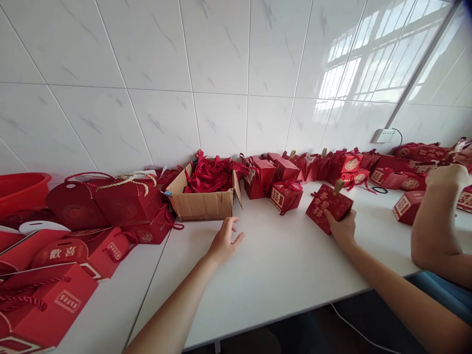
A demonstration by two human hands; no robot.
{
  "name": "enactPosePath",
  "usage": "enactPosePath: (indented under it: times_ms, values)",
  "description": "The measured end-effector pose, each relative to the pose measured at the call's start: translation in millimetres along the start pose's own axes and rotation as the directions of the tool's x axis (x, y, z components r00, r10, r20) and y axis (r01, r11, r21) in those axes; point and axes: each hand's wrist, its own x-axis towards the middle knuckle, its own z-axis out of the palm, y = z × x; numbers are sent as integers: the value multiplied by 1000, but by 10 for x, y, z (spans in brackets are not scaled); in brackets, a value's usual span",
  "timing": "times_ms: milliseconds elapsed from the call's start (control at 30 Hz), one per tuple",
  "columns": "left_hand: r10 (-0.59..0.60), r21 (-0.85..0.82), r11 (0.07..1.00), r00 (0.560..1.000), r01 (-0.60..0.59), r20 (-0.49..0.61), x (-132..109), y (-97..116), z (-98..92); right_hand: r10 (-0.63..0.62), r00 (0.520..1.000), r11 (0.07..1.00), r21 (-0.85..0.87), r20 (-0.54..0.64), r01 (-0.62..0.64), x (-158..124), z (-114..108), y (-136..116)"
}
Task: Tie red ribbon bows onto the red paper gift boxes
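My right hand (342, 227) grips a small dark red gift box (325, 205) with gold lettering and a short gold loop on top. The box is tilted above the white table (269, 275). My left hand (224, 241) has nothing in it; its fingers are apart, just in front of a cardboard box (202, 205). Red ribbons (212, 174) fill that cardboard box in a loose heap. Between my hands, farther back, a small red box (286, 196) with a ribbon bow and a pale patterned panel rests on the table.
Large red gift boxes with rope handles (62, 300) crowd the left side, near a red plastic basin (22, 189). Several red boxes (260, 177) line the tiled wall. At right, another person's arm (435, 221) reaches over the table. A black ring (379, 190) lies nearby.
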Motion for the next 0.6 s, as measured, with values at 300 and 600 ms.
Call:
enactPosePath:
  times_ms: [300,600]
  values:
    - [-88,-148,986,995,80,-49,53,-138,47,-43,999,997,63,10,42,503,1115,-44]
    - [-114,-158,981,993,111,-10,75,-144,54,23,996,998,67,-82,-18,649,1121,47]
